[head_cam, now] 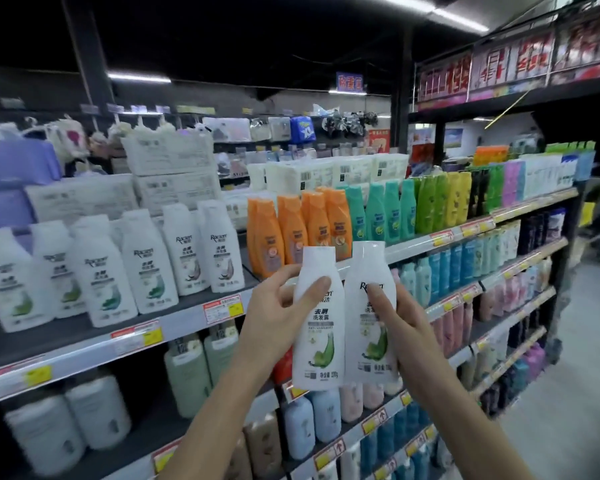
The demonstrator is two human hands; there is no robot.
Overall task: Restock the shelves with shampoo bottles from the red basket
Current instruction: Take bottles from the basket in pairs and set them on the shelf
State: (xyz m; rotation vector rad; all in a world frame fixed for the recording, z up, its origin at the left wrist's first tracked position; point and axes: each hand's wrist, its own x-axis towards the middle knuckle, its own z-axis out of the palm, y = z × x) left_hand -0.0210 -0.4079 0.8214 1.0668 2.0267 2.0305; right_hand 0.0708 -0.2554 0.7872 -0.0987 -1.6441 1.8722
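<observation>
My left hand (274, 306) grips a white shampoo bottle (317, 341) with a green leaf print, thumb across its front. My right hand (400, 327) grips a second white shampoo bottle (369, 327) of the same kind, right beside the first. Both bottles are upright, held in the air in front of the top shelf (187, 317). A row of matching white bottles (129, 268) stands on that shelf to the left. The red basket is out of view.
Orange bottles (291, 230), teal bottles (385, 213) and green bottles (433, 202) fill the top shelf to the right. Lower shelves (361, 431) hold large white, blue and pink bottles. White packs (174, 168) are stacked behind. An aisle floor (575, 375) opens at the right.
</observation>
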